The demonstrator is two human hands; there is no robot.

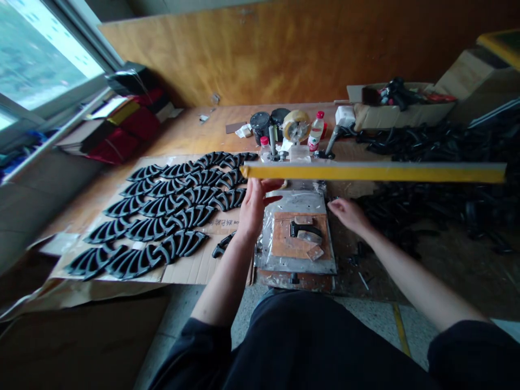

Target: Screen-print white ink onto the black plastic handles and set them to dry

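Note:
My left hand (254, 207) is raised beside the metal plate (296, 199), its fingers apart and their tips at the left end of a long yellow bar (374, 172). To the right of the plate is my right hand (349, 214), its fingers pressed together; what they hold, if anything, cannot be made out. A black curved handle (299, 229) lies between small pieces on a brown board (280, 238) on the plate. Another black handle (221, 246) rests on cardboard near my left forearm.
Rows of black handles (154, 233) cover the cardboard at left. Dark parts (430, 206) are heaped at right. Behind the bar stand a red-capped bottle (316, 132), black tubs (260, 123) and a tape roll (296, 127). An open carton (402, 116) sits at back right.

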